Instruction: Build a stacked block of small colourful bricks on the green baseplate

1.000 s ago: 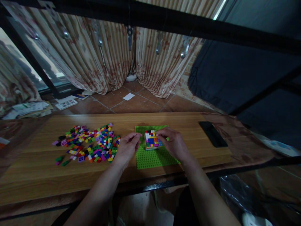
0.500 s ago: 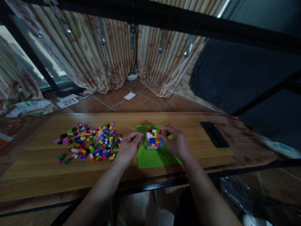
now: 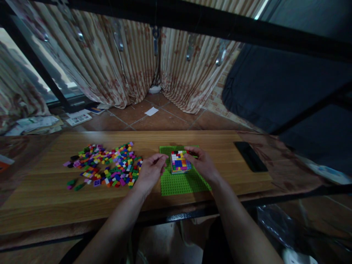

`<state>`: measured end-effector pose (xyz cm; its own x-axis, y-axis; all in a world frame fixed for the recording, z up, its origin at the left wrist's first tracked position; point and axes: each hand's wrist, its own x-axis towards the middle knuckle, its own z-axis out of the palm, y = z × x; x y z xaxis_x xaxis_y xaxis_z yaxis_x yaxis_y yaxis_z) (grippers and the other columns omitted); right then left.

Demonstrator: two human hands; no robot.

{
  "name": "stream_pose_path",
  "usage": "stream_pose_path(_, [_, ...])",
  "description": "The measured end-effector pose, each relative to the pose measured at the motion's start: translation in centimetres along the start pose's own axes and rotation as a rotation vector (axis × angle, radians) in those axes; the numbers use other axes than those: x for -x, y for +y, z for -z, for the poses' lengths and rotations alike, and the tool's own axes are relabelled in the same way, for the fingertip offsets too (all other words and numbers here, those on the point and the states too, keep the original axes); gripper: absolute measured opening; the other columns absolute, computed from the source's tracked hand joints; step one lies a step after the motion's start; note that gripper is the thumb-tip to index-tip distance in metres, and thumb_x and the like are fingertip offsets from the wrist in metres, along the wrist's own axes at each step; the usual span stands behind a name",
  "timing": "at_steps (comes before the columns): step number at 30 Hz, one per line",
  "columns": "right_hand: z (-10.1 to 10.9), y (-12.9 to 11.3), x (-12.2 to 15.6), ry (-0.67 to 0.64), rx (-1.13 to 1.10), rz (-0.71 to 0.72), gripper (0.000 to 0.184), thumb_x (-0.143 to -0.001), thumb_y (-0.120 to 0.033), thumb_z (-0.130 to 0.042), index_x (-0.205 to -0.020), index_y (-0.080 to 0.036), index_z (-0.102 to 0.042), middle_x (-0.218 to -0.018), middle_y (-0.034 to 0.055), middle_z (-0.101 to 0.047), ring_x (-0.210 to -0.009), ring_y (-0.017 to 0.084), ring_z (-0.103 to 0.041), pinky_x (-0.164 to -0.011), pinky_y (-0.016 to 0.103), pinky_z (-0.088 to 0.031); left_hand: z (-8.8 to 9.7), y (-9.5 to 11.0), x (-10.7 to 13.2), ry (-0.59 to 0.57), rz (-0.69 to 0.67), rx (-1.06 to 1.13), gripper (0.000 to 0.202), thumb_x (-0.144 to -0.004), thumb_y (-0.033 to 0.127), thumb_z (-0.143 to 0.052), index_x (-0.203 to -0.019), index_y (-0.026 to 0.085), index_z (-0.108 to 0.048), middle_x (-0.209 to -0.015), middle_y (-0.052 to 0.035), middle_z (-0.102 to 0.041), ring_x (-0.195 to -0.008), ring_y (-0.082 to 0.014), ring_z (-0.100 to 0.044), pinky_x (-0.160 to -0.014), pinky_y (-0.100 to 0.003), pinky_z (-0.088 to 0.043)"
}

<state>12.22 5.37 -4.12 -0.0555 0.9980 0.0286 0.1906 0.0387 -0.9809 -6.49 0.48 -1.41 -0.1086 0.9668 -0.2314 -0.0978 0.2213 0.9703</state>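
A low square block of multicoloured toy bricks [image 3: 180, 163] stands on a green studded baseplate [image 3: 181, 187]. From the right, my right hand [image 3: 203, 165] reaches to the block's far right corner. Its thumb and index finger close about a small red toy brick [image 3: 188, 151] there, partly covered by the fingers. My left hand [image 3: 152, 170] hovers by the baseplate's left edge, apart from the block. Its thumb and index finger are pinched together, and whatever is between them is too small to make out.
A wide spread of loose toy bricks [image 3: 118, 167] lies on the wooden table [image 3: 110, 205] to the left. A black phone-like slab [image 3: 250, 156] rests near the right end. Patterned curtains [image 3: 118, 73] hang behind, below a dark bar [image 3: 170, 14].
My right hand has shifted slightly to the left and away from me over the block's corner, its fingers still closed. My left hand stays in nearly the same pinched pose.
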Motion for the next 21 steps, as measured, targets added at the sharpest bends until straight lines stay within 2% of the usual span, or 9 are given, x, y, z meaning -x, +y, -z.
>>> stream_pose_path(12, [-0.71, -0.30, 0.08, -0.002, -0.089, -0.065, 0.031, -0.066, -0.042, -0.073, -0.087, -0.019, -0.070, -0.082, 0.0028, -0.071, -0.073, 0.018, -0.064, -0.072, 0.033, -0.052, -0.07, -0.07, 0.03, 0.006, 0.017, -0.011, 0.024, -0.071, 0.035, -0.062, -0.081, 0.014, -0.068, -0.057, 0.0038, -0.054, -0.049, -0.0076, -0.046, -0.047, -0.020, -0.035])
stream_pose_path(21, [-0.91, -0.32, 0.10, 0.006, -0.142, -0.072, 0.034, -0.062, -0.044, -0.075, -0.083, -0.019, -0.070, -0.077, 0.0018, -0.070, -0.069, 0.017, -0.063, -0.066, 0.030, -0.052, -0.20, -0.37, 0.20, -0.014, 0.014, -0.012, 0.027, -0.071, 0.037, -0.063, -0.084, 0.014, -0.069, -0.059, 0.0036, -0.055, -0.049, -0.0074, -0.046, -0.047, -0.019, -0.034])
